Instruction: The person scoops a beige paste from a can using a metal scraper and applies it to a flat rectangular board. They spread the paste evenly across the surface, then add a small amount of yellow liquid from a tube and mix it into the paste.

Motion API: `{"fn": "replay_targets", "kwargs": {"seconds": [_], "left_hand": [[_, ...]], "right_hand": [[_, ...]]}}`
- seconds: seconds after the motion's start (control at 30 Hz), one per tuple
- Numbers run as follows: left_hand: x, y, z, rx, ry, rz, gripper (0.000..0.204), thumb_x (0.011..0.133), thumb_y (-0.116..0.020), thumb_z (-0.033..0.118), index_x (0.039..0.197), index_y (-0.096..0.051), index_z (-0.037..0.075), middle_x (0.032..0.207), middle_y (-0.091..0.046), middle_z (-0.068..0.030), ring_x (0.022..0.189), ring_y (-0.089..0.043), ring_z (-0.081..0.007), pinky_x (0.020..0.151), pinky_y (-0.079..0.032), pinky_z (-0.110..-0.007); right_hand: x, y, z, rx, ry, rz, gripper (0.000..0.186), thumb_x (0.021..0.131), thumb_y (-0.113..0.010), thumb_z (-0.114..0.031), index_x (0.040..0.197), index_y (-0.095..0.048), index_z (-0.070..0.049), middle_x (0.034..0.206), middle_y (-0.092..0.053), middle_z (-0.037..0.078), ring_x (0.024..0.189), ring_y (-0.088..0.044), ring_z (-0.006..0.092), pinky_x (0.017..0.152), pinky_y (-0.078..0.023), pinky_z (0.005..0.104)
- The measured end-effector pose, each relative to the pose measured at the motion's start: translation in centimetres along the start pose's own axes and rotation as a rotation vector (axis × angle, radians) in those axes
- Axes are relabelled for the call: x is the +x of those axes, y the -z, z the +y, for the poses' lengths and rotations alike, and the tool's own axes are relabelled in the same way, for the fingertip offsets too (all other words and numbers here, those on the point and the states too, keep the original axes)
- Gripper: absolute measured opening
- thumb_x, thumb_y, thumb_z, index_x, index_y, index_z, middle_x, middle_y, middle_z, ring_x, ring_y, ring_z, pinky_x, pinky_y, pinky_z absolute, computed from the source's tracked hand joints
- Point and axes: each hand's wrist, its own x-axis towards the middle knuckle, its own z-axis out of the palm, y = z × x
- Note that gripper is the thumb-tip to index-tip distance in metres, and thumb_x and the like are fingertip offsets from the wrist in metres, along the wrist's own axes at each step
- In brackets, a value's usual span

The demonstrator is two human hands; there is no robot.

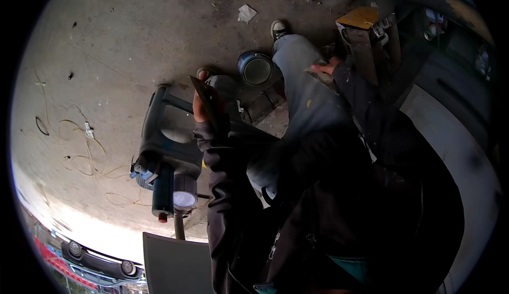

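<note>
My left hand (200, 106) is raised left of my legs, its fingers closed on the edge of a flat, thin, dark brown plate (208, 99). The plate is tilted, so its face is mostly turned from view. Over my right knee, my right hand (325, 67) is closed, with the thumb stretched along a flat greyish piece (321, 78) that lies against the trouser leg; its kind I cannot make out. Between my feet stands a blue round can (255, 68) with a greyish top.
At left is a grey plastic chair (151, 116), with a dark blue cylinder (163, 190) and a pale-topped tin (184, 196) by it. Thin cord (87, 159) and crumpled paper (246, 13) lie on the floor. A yellow-topped box (361, 17) and a pale panel (450, 135) stand right.
</note>
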Motion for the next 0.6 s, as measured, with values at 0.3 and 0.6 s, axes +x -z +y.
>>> {"fn": "replay_targets", "kwargs": {"seconds": [0.3, 0.6], "left_hand": [[-3.8, 7.0, -8.5, -0.148, 0.048, -0.323, 0.126, 0.063, -0.074, 0.051, 0.135, 0.016, -0.002, 0.082, -0.04, -0.008, 0.057, -0.041, -0.0151, 0.051, -0.032, -0.028], [-11.9, 4.4, -17.8, 0.102, -0.211, -0.001, 0.082, 0.075, -0.05, 0.036, 0.13, -0.014, -0.013, 0.124, -0.034, -0.0301, 0.093, -0.045, -0.026, 0.081, -0.039, -0.034]], "right_hand": [[-0.6, 1.3, 2.6, -0.133, 0.406, 0.142, 0.049, 0.069, -0.07, -0.042, 0.089, -0.064, 0.002, 0.08, -0.064, 0.017, 0.076, -0.063, 0.0271, 0.07, -0.046, 0.0346], [-4.5, -7.2, 11.5, -0.067, 0.611, 0.607, 0.036, 0.076, -0.067, -0.033, 0.091, -0.064, 0.0, 0.078, -0.065, 0.012, 0.072, -0.062, 0.019, 0.066, -0.047, 0.0303]]}}
